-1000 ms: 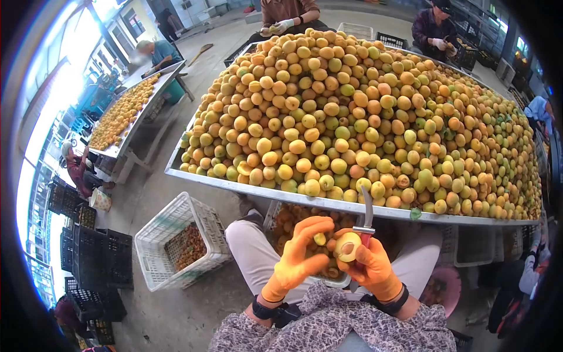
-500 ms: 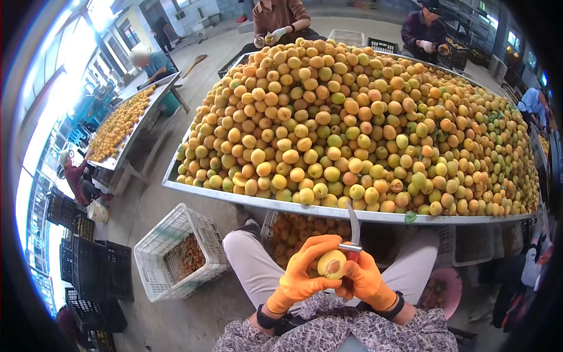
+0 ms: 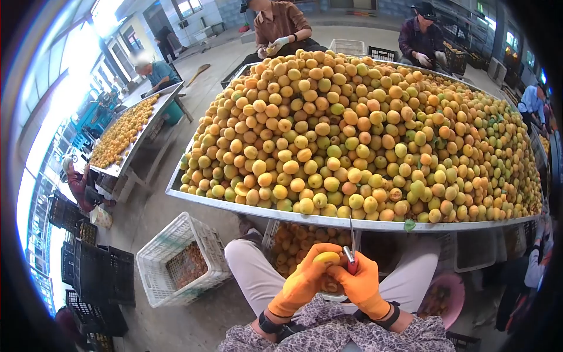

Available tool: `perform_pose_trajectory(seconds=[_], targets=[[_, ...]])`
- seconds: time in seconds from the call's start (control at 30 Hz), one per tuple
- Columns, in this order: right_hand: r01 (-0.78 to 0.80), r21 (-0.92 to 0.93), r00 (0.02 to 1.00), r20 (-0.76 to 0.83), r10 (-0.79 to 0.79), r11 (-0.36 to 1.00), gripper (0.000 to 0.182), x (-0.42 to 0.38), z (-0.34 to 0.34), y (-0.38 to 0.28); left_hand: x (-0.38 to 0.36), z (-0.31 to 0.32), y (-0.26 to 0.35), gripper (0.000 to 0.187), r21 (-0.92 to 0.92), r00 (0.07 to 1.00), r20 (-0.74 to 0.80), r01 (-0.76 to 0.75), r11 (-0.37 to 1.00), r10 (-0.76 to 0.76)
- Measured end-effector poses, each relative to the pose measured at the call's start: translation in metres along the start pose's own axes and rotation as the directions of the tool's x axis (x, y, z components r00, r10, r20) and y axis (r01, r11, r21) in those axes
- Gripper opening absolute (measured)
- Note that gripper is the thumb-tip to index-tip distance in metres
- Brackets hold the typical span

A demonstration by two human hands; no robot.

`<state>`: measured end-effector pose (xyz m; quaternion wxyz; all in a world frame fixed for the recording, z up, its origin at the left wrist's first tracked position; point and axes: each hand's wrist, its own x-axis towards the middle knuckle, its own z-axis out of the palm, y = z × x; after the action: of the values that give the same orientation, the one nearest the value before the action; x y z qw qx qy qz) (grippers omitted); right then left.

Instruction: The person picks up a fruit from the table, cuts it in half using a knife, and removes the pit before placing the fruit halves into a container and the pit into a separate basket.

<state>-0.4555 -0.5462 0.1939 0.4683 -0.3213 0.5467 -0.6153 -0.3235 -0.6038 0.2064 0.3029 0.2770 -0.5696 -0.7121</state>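
My left hand (image 3: 296, 286), in an orange glove, holds a yellow-orange apricot piece (image 3: 326, 259) between its fingers. Close against it, my right hand (image 3: 362, 284), also gloved in orange, is closed around the red handle of a knife (image 3: 352, 262), whose blade points up toward the tray edge. Another piece of fruit (image 3: 330, 284) shows below and between my hands; what supports it is unclear. Just beyond my hands rises a large heap of apricots (image 3: 352, 141) on a metal-edged table (image 3: 264, 211).
A white crate (image 3: 153, 281) with reddish contents stands at left. Under the table sits a crate of apricots (image 3: 296, 242). At right is a pink basin (image 3: 454, 299). Black crates (image 3: 97, 273) are stacked far left. Co-workers sit across the table and at another table (image 3: 167, 97).
The cut apricot face with its pit, visible before, no longer faces the camera. My hands have tilted, and the knife blade now stands more upright. The view has shifted slightly.
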Motion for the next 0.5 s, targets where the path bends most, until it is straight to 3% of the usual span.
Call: perform_pose_trajectory(seconds=[0.03, 0.1, 0.2, 0.3, 0.37, 0.5], targets=[[0.003, -0.084, 1.000, 0.003, -0.003, 0.996, 0.019, 0.000, -0.003, -0.003, 0.000, 0.003, -0.001, 0.050, -0.523, 0.992, 0.030, 0.121, 0.844, -0.124], [0.012, -0.236, 1.000, -0.001, -0.013, 0.972, 0.021, 0.001, -0.011, -0.002, 0.000, -0.004, -0.006, 0.050, -0.502, 0.984, 0.064, 0.175, 0.847, -0.165], [0.121, -0.292, 0.992, -0.001, -0.126, 0.949, 0.021, 0.003, -0.016, 0.000, 0.000, -0.008, -0.007, 0.049, -0.479, 0.965, 0.118, 0.261, 0.838, -0.234], [0.094, -0.235, 0.996, 0.027, -0.091, 0.967, 0.022, 0.004, -0.019, -0.005, 0.000, -0.010, -0.011, 0.042, -0.543, 0.944, 0.161, 0.327, 0.773, -0.287], [0.056, -0.194, 0.998, 0.048, -0.048, 0.979, 0.022, 0.003, -0.020, -0.003, 0.003, -0.005, -0.008, 0.040, -0.541, 0.936, 0.112, 0.339, 0.770, -0.333], [0.084, -0.304, 0.996, 0.023, -0.081, 0.949, 0.025, 0.002, -0.019, -0.003, 0.010, 0.011, -0.008, 0.035, -0.489, 0.956, 0.007, 0.260, 0.832, -0.295]])
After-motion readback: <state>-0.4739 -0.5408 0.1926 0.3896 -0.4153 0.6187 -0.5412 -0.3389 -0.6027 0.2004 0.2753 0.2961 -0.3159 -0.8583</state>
